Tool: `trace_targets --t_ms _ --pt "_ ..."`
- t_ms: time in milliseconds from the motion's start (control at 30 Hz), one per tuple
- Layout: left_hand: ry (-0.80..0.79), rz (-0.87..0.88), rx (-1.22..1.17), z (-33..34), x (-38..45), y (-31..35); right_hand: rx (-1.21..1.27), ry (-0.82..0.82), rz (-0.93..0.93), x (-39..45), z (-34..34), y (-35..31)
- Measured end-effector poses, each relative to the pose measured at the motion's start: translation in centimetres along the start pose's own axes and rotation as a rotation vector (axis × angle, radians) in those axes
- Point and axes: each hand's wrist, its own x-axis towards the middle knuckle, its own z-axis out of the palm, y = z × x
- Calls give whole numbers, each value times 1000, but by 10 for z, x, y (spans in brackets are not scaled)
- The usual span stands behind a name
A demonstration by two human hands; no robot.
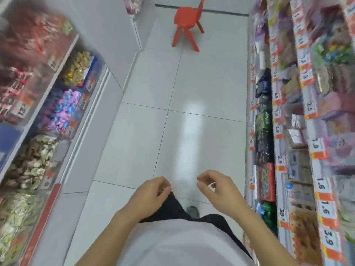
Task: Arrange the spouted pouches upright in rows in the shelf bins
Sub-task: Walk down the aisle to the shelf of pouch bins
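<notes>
I look down a shop aisle with a white tiled floor (172,121). My left hand (149,194) and my right hand (217,189) hang in front of my waist over the floor, fingers loosely curled, holding nothing. No spouted pouch can be made out; the picture is blurred. Clear bins of wrapped sweets (63,110) line the shelves on the left. Shelves of packaged goods (288,131) with orange price tags run along the right.
A red plastic chair (187,25) stands in the aisle far ahead. A white shelf end panel (107,25) juts out at the back left. The tiled aisle runs between the two shelf rows. My shoe (193,211) shows below my hands.
</notes>
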Motion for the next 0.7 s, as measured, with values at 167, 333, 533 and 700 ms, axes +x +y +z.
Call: trace_targets --t_ms 167,333,533,700 --pt "6 6 24 -88 152 9 42 -3 3 167 -61 -46" --pt "-18 46 37 -204 299 36 89 31 88 306 -127 -93" --pt "-34 75 61 -333 467 81 108 98 142 455 -211 -128" --pt "-42 84 89 -410 624 119 96 88 138 608 -283 -141"
